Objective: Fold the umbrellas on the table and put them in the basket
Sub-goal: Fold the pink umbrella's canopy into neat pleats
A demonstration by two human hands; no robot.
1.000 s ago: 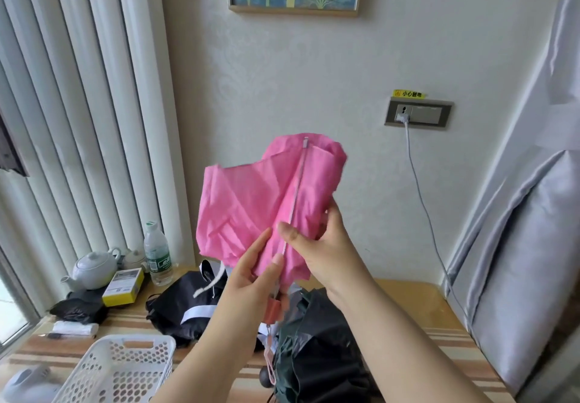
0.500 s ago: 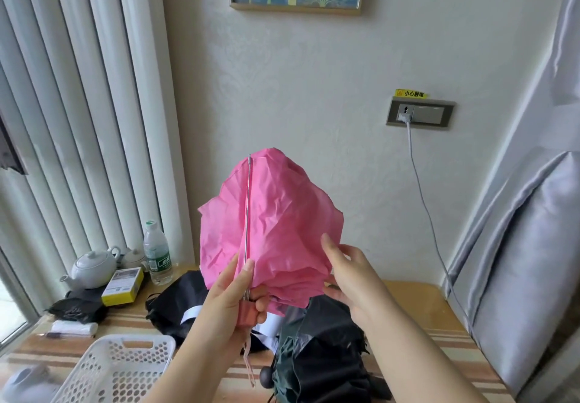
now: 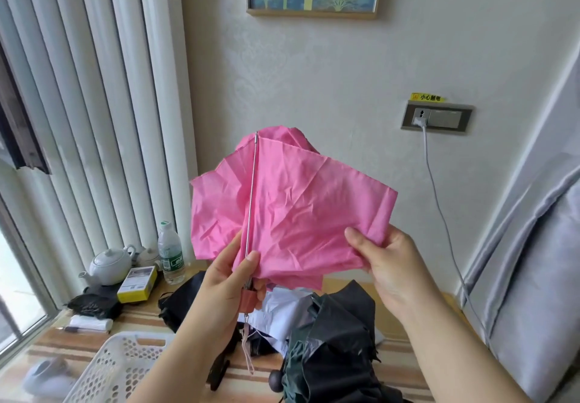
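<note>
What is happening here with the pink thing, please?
A person is folding a pink umbrella, held up above the table. The left hand grips it low down near the handle, with the thumb against a metal rib, while the right hand pinches one canopy panel and pulls it out flat. Dark umbrellas lie unfolded on the table, and the white basket at lower left shows no umbrella inside yet.

The pink umbrella point(image 3: 301, 214) is thin, creased matt cloth along a shiny metal rib point(image 3: 252, 195). Lower left, the basket point(image 3: 116, 368) is white perforated plastic; the teapot point(image 3: 108, 266) looks glossy ceramic.
</note>
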